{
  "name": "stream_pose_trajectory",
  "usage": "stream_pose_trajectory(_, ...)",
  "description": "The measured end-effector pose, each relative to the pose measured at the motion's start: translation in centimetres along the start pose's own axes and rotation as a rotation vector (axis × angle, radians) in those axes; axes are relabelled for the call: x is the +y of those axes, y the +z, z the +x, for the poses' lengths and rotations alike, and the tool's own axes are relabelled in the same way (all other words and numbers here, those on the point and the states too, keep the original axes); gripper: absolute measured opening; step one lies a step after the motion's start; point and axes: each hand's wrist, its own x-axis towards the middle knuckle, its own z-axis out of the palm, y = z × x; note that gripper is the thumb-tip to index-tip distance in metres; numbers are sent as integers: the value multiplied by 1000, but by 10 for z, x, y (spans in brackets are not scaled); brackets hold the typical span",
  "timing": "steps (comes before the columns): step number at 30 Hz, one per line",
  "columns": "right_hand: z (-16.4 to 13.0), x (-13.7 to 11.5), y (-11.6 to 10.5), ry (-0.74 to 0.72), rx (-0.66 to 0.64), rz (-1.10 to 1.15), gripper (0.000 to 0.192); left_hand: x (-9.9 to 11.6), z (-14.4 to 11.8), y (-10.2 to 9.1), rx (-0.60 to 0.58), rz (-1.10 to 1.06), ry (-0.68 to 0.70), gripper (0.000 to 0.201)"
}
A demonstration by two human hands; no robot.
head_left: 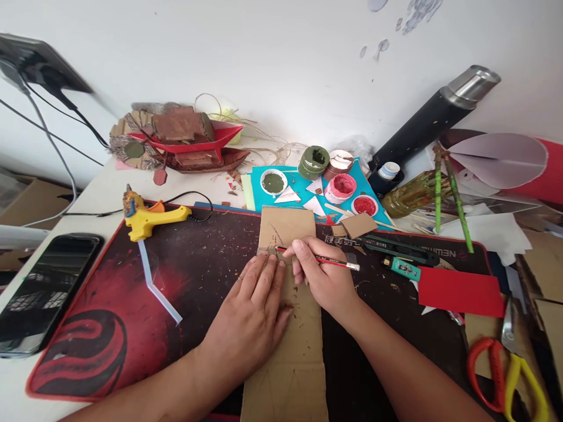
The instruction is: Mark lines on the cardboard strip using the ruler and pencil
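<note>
A: Two hands low on the cardboard strip (288, 305). The left hand (253, 308) lies flat, fingers together, pressing it onto the dark mat (132, 305).

B: And the right hand (323, 275) pinches a red pencil (328, 261), tip down at the left fingertips, on the strip's upper part.

A: The strip runs lengthways from the near edge up toward the paints, right in the middle of the mat.

B: Moving out: a green utility knife (396, 249) just right of the pencil's end, a red card (460, 291) beside it.

A: Scissors (505, 375) with red and yellow handles at the far right corner.

B: Left side, a yellow glue gun (149, 220), its clear stick trailing down the mat, and a phone (46, 290) on the white surface (101, 193).

A: Behind, paint pots on a teal sheet (299, 181), a black flask (433, 117) leaning against the wall.
</note>
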Motion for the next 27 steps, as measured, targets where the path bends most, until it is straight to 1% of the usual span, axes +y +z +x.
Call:
stream_pose_trajectory(8, 0, -2, -1, -14, -7, -17, 49, 0, -3, 2, -50, -33, -30, 64)
stream_pose_trajectory(15, 0, 1, 0, -10, 0, -11, 51, 0, 0, 0, -10, 2, -4, 59)
stream_pose_trajectory(20, -1, 2, 0, -10, 2, 7, 50, 0, -1, 1, -35, -2, -22, 60)
stream_pose_trajectory(27, 0, 1, 0, -28, 1, -13, 49, 1, -2, 3, -25, -30, -29, 65)
